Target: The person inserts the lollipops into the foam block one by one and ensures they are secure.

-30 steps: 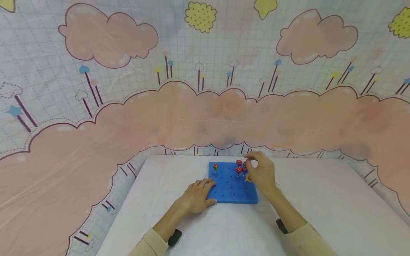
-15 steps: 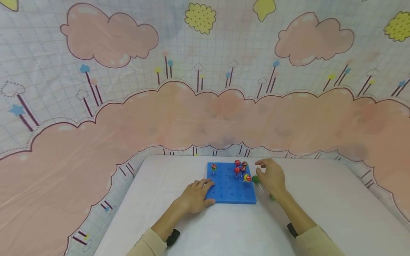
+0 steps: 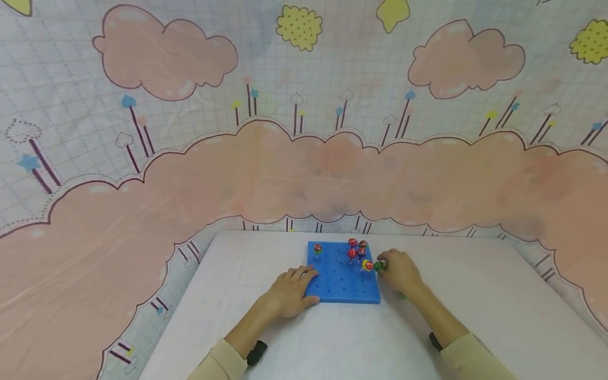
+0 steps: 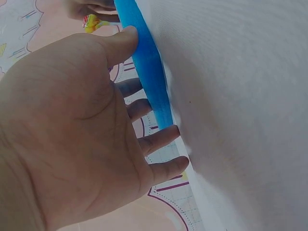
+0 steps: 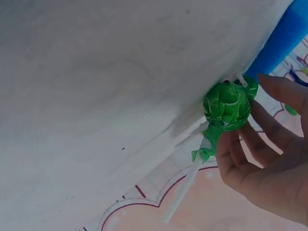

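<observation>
I see left hand [image 3: 288, 292], fingers apart, on blue perforated board [image 3: 343, 293] edge | right hand [image 3: 400, 270] at green lollipop [image 3: 378, 266] beside board, can't tell if pinched | only right wrist shows second lollipop [image 5: 227, 108] with stick [image 5: 180, 197] | white tabletop [image 3: 480, 285] stretches rightward

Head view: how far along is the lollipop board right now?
Done: six lollipops are on the blue board, the yellow one leaning; the left hand touches the board's left edge.
In hand: the right hand is at a green lollipop beside the board; whether it grips it is unclear.
Apparently left: a second green lollipop on the table, plus unfilled holes.
</observation>
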The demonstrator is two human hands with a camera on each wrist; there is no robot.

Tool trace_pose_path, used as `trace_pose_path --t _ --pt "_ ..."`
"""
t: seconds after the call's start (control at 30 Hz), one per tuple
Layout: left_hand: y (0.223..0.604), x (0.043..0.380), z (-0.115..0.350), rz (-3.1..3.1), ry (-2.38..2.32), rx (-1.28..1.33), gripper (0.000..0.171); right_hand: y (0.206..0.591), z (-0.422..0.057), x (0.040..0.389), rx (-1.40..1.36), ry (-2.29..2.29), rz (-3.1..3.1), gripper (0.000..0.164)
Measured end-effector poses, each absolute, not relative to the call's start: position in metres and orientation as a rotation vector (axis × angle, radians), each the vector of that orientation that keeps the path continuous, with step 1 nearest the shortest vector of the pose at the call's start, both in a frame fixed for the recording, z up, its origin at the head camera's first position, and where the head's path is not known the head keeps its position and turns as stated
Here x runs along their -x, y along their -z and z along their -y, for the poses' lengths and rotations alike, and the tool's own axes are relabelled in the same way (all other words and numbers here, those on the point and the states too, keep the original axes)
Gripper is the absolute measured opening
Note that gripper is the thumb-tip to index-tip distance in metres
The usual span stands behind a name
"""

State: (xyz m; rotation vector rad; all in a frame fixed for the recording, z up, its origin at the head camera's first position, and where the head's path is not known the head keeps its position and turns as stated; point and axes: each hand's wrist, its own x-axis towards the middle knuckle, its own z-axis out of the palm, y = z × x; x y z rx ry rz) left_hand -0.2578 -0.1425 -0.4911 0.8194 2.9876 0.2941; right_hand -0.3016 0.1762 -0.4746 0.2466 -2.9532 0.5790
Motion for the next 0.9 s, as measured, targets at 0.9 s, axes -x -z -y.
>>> trace_pose_path --t 0.9 --pt "0.4813 0.2550 0.1434 -2.966 -0.278 -0.801 0.069 0.4737 -0.1751 0.3032 -0.289 -0.648 2.873 0.021"
